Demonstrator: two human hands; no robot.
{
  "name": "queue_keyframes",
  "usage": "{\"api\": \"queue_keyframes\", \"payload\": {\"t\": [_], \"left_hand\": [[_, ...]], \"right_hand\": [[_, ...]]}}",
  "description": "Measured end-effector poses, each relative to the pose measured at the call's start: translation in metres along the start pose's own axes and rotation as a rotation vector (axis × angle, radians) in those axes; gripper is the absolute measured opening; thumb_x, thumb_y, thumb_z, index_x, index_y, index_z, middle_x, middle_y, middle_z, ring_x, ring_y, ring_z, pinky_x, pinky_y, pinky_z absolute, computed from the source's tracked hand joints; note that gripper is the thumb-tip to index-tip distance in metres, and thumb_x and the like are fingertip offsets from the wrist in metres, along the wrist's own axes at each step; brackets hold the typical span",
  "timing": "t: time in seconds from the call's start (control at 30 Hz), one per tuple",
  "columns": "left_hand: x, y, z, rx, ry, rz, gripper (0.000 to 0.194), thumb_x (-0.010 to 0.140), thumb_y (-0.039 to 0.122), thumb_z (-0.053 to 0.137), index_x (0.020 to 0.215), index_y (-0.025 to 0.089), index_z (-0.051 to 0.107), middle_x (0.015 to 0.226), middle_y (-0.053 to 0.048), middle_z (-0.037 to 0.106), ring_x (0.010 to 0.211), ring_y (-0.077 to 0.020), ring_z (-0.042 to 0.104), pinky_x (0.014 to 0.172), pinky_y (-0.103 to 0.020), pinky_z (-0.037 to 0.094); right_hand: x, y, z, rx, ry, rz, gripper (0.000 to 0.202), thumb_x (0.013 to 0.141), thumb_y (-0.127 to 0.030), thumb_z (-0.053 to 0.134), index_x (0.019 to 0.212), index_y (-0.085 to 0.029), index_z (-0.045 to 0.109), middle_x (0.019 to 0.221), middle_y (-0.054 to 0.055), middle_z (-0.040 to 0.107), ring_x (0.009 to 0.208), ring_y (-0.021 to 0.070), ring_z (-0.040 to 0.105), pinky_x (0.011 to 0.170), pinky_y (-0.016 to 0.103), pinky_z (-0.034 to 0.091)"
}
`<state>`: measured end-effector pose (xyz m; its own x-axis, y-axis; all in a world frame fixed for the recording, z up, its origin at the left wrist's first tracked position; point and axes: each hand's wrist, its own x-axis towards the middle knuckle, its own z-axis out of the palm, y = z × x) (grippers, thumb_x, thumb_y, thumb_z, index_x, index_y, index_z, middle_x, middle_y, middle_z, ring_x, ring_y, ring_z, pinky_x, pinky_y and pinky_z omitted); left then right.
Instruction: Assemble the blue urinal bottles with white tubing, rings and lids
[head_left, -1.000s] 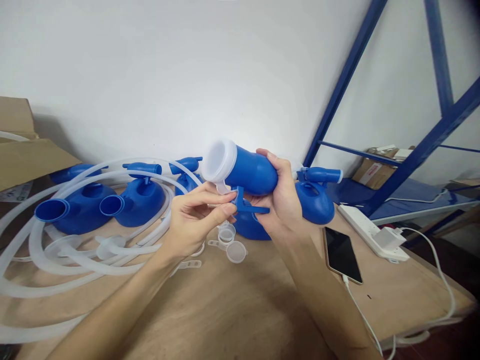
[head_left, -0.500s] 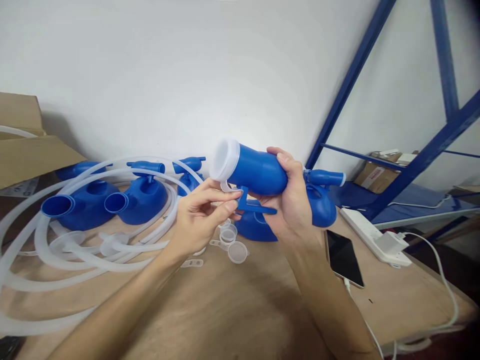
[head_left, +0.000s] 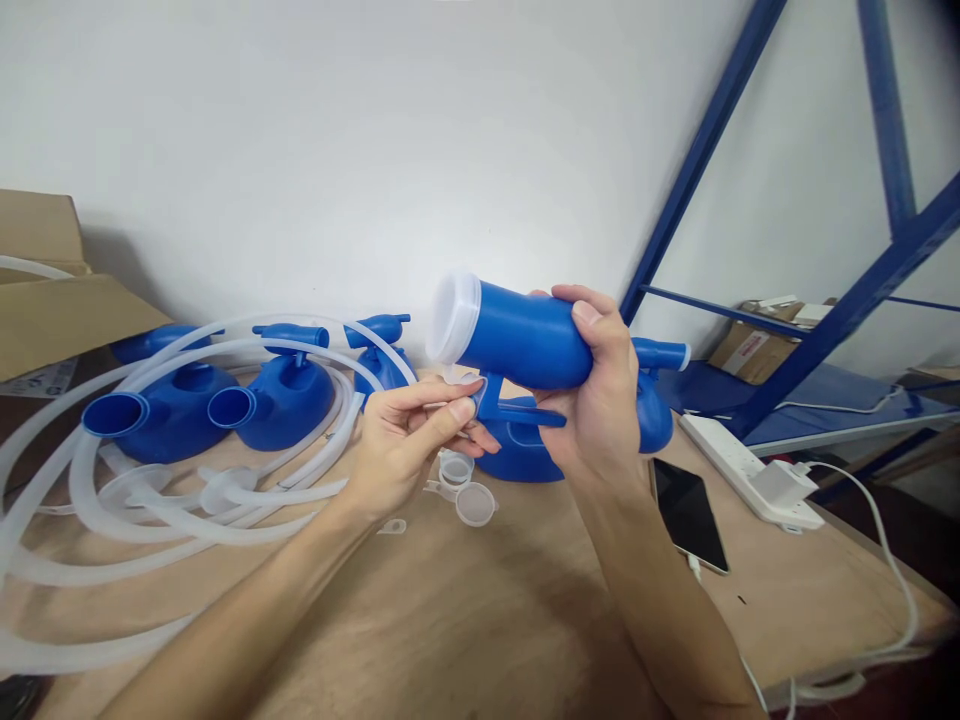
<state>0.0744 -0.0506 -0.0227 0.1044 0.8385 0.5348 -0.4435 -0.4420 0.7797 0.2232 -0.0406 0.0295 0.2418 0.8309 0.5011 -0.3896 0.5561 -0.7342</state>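
A blue plastic urinal funnel (head_left: 529, 335) is held above the table, lying nearly level. A translucent white cap (head_left: 457, 318) fits over its wide left end. My right hand (head_left: 606, 350) wraps round the funnel's right part. Below the funnel, a flat blue clip (head_left: 517, 410) sticks out toward my right palm. My left hand (head_left: 416, 430) is closed in a pinch at the clip's left end, on the cap's clear strap (head_left: 471, 382); my fingertips partly hide it. Behind and below the clip stands a blue urinal bottle (head_left: 517, 455), partly covered by my hands.
Several blue bottles (head_left: 281, 400) line the wall, with coiled translucent hoses (head_left: 172, 540) at left. Small clear caps (head_left: 475, 504) lie in the middle. A phone (head_left: 688, 515) and power strip (head_left: 739, 470) are at right. A cardboard box (head_left: 75, 310) and blue shelf frame (head_left: 705, 160) flank the table.
My right hand and the blue funnel have shifted slightly to the right. My left fingers have moved a little with them and still pinch by the clip.
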Motion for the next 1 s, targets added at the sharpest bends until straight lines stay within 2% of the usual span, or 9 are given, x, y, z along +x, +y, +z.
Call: {"api": "queue_keyframes", "payload": {"t": [0.1, 0.17, 0.27, 0.43, 0.53, 0.6, 0.77, 0.83, 1.0], "left_hand": [[0.003, 0.002, -0.001, -0.052, -0.013, -0.030, 0.021, 0.077, 0.037, 0.093, 0.091, 0.022, 0.087, 0.062, -0.002, 0.074, 0.057, -0.0190, 0.076, 0.050, -0.021, 0.065], [0.004, 0.004, -0.002, -0.042, -0.019, -0.021, 0.018, 0.078, 0.035, 0.092, 0.091, 0.023, 0.088, 0.065, -0.002, 0.074, 0.058, -0.0184, 0.077, 0.051, -0.020, 0.065], [0.004, 0.006, -0.005, 0.021, -0.053, 0.049, 0.011, 0.086, 0.027, 0.086, 0.097, 0.028, 0.087, 0.076, -0.002, 0.075, 0.066, -0.0165, 0.079, 0.059, -0.019, 0.067], [0.002, 0.007, -0.008, 0.125, -0.093, 0.169, 0.017, 0.093, 0.022, 0.079, 0.103, 0.033, 0.086, 0.085, -0.001, 0.072, 0.073, -0.0158, 0.080, 0.065, -0.020, 0.069], [0.002, 0.008, -0.009, 0.215, -0.078, 0.246, 0.020, 0.095, 0.022, 0.076, 0.109, 0.033, 0.085, 0.092, -0.003, 0.071, 0.076, -0.0163, 0.080, 0.069, -0.025, 0.071], [0.002, 0.008, -0.010, 0.284, -0.074, 0.305, 0.024, 0.097, 0.020, 0.073, 0.113, 0.035, 0.084, 0.097, -0.003, 0.071, 0.078, -0.0153, 0.079, 0.073, -0.027, 0.072], [0.004, 0.007, -0.014, 0.385, -0.120, 0.400, 0.033, 0.098, 0.018, 0.070, 0.121, 0.040, 0.079, 0.111, -0.004, 0.072, 0.097, -0.0161, 0.076, 0.081, -0.027, 0.071], [0.004, 0.006, -0.014, 0.378, -0.129, 0.404, 0.034, 0.097, 0.017, 0.071, 0.120, 0.041, 0.080, 0.115, -0.004, 0.073, 0.102, -0.0167, 0.075, 0.083, -0.028, 0.071], [0.004, 0.002, -0.012, 0.251, -0.125, 0.295, 0.025, 0.096, 0.021, 0.074, 0.114, 0.037, 0.083, 0.094, -0.004, 0.076, 0.086, -0.0143, 0.074, 0.079, -0.027, 0.071]], "right_hand": [[-0.001, -0.002, 0.001, -0.014, 0.001, -0.017, 0.021, 0.082, -0.051, 0.074, 0.093, -0.033, 0.072, 0.110, -0.002, 0.072, 0.114, 0.0243, 0.066, 0.082, 0.037, 0.060], [-0.002, -0.003, 0.001, -0.012, 0.006, -0.017, 0.022, 0.082, -0.051, 0.074, 0.094, -0.033, 0.072, 0.111, -0.002, 0.073, 0.114, 0.0246, 0.067, 0.081, 0.037, 0.060], [-0.003, -0.004, 0.002, -0.001, 0.017, -0.034, 0.021, 0.083, -0.050, 0.073, 0.094, -0.033, 0.072, 0.111, -0.002, 0.072, 0.114, 0.0245, 0.067, 0.081, 0.037, 0.060], [-0.006, -0.003, 0.004, -0.015, 0.052, -0.071, 0.019, 0.086, -0.048, 0.070, 0.096, -0.032, 0.072, 0.111, -0.001, 0.072, 0.113, 0.0253, 0.067, 0.083, 0.038, 0.061], [-0.010, -0.003, 0.005, -0.060, 0.056, -0.106, 0.019, 0.083, -0.046, 0.078, 0.098, -0.035, 0.072, 0.119, -0.001, 0.071, 0.115, 0.0270, 0.066, 0.089, 0.042, 0.060], [-0.012, -0.003, 0.005, -0.087, 0.048, -0.120, 0.027, 0.078, -0.042, 0.086, 0.101, -0.038, 0.072, 0.122, -0.003, 0.070, 0.114, 0.0261, 0.066, 0.092, 0.042, 0.060], [-0.010, -0.002, 0.003, -0.016, -0.021, -0.003, 0.039, 0.072, -0.040, 0.092, 0.105, -0.040, 0.070, 0.111, -0.005, 0.069, 0.099, 0.0210, 0.069, 0.091, 0.039, 0.061], [-0.010, -0.001, 0.003, 0.014, -0.034, 0.044, 0.037, 0.075, -0.039, 0.090, 0.105, -0.040, 0.069, 0.104, -0.005, 0.069, 0.092, 0.0196, 0.069, 0.087, 0.038, 0.062], [-0.011, -0.001, 0.003, 0.015, -0.045, 0.022, 0.034, 0.077, -0.039, 0.088, 0.106, -0.039, 0.070, 0.100, -0.004, 0.069, 0.088, 0.0204, 0.070, 0.084, 0.039, 0.063]]}}
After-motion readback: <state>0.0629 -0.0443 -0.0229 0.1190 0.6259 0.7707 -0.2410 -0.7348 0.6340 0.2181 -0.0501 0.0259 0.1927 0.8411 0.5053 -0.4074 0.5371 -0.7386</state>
